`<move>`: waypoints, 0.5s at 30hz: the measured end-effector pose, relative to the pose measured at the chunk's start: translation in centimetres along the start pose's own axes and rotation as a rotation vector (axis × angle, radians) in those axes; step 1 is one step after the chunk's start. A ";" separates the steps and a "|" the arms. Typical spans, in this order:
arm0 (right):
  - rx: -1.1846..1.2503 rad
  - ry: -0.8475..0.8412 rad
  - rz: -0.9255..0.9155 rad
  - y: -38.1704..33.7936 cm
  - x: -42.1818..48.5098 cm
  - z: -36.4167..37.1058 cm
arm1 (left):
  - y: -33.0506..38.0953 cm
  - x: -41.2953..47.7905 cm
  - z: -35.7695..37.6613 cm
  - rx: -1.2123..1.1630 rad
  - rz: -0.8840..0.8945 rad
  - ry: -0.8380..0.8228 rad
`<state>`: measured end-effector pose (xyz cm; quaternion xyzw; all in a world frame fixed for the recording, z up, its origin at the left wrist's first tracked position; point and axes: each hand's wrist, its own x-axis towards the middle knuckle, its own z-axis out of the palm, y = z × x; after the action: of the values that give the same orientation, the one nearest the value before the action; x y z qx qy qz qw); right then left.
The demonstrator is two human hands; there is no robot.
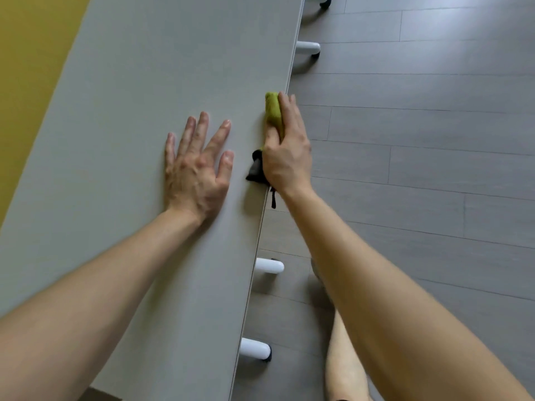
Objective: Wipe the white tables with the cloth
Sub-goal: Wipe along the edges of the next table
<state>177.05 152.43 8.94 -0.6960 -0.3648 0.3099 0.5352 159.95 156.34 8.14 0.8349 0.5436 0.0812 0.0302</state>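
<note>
A long white table (139, 82) runs from the lower left to the upper middle of the view. My left hand (197, 166) lies flat on its top with the fingers spread and holds nothing. My right hand (286, 149) grips a green cloth (273, 111) at the table's right edge, pressing it against that edge. A dark part of the cloth (256, 169) sticks out below the hand, and a dark strap hangs down from it.
White table feet with dark castors (269, 266) (256, 348) (308, 49) jut out onto the grey plank floor (419, 140) to the right. A yellow wall (31, 68) borders the table on the left. My leg (344, 360) stands near the table's lower edge.
</note>
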 end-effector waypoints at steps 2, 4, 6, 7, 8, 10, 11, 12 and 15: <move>0.024 -0.012 0.002 0.1 -6.2 0.2 | 0.0 -0.1 0.0 0.000 0.001 0.006; 0.019 -0.110 -0.021 0.4 -14.9 -0.7 | 0.1 -0.1 0.0 -0.001 0.002 0.010; 0.014 -0.201 -0.027 0.4 -20.7 -2.1 | 0.2 -0.3 0.0 -0.005 -0.005 0.013; 0.003 -0.215 -0.019 0.6 -21.1 -2.5 | 0.3 -0.3 0.0 -0.006 -0.008 0.011; -0.001 -0.216 -0.006 0.8 -19.9 -2.4 | 0.3 -0.2 0.1 -0.005 -0.011 0.010; 0.004 -0.173 0.019 0.6 -15.0 -1.4 | 0.1 0.0 0.1 -0.001 -0.010 0.011; 0.005 -0.143 0.036 0.4 -12.0 -0.9 | 0.0 -0.1 0.0 0.000 -0.013 0.011; 0.006 -0.105 0.047 0.3 -8.7 -0.4 | 0.0 -0.2 0.0 -0.001 -0.016 0.014; -0.024 -0.031 0.027 0.3 -1.2 -0.2 | 0.3 -0.2 -0.1 -0.015 -0.018 0.009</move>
<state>176.61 151.28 8.71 -0.7023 -0.3673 0.3234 0.5169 160.14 156.03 8.22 0.8294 0.5504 0.0887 0.0346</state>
